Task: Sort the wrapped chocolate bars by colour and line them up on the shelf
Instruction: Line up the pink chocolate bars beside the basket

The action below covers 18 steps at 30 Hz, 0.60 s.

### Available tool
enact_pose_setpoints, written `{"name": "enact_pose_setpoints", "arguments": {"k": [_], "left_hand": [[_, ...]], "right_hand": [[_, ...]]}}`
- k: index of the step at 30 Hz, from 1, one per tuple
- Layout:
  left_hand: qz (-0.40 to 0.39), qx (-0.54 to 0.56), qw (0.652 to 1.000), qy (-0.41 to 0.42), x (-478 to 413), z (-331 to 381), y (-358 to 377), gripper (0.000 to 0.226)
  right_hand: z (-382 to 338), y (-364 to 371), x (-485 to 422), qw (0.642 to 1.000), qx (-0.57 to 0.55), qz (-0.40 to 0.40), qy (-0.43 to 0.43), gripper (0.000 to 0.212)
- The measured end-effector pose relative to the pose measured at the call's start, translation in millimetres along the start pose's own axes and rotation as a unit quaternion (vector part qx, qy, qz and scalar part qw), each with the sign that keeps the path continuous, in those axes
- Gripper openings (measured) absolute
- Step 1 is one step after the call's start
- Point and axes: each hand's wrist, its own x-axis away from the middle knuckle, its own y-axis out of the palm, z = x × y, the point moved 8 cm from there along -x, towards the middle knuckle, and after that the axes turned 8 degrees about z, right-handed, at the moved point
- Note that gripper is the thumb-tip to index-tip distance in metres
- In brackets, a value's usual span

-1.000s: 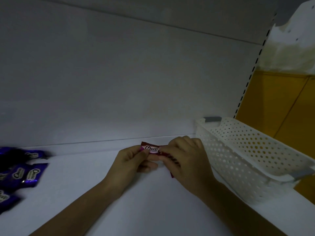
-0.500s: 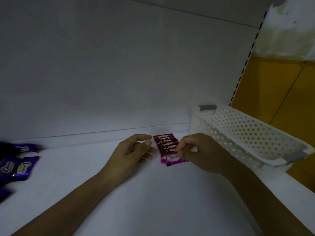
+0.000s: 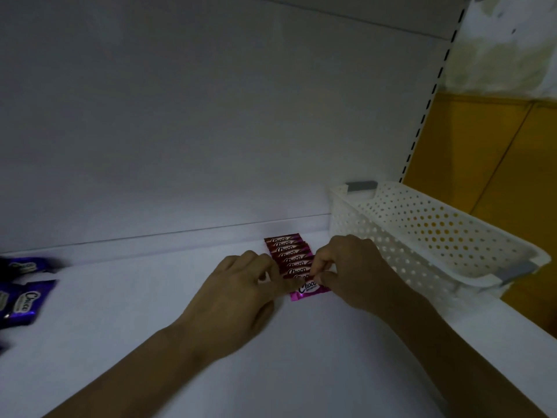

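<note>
Your right hand (image 3: 352, 273) pinches the pink bar (image 3: 307, 289), your left hand (image 3: 238, 291) presses a fingertip on it, likely squaring it against the red row (image 3: 286, 251) on the shelf (image 3: 150, 327).

Dim, bluish light, brightest on the back panel (image 3: 256, 206) near centre. The purple bars (image 3: 22, 300) at nine o'clock are blurred; straight lines bow toward the edges.

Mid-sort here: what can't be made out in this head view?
Head view:
- Row of red bars: right ends under the right hand; which one it pinches is unclear.
- Purple bars: cut off by the left edge, blurred; count unknown.
- Basket: near wall hides its floor.
- Small print on the front pink bar: too small, dim.
</note>
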Motion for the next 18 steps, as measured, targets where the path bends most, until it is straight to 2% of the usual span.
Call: {"name": "enact_pose_setpoints", "arguments": {"k": [7, 18], "left_hand": [[-0.017, 0.0, 1.0, 0.022, -0.2, 0.3, 6.2, 0.035], [-0.028, -0.009, 1.0, 0.0, 1.6, -4.3, 10.4, 0.039]], "right_hand": [[0.0, 3.2, 0.4, 1.0, 0.013, -0.002, -0.006, 0.007], [3.0, 6.7, -0.2, 1.0, 0.027, -0.011, -0.006, 0.01]]}}
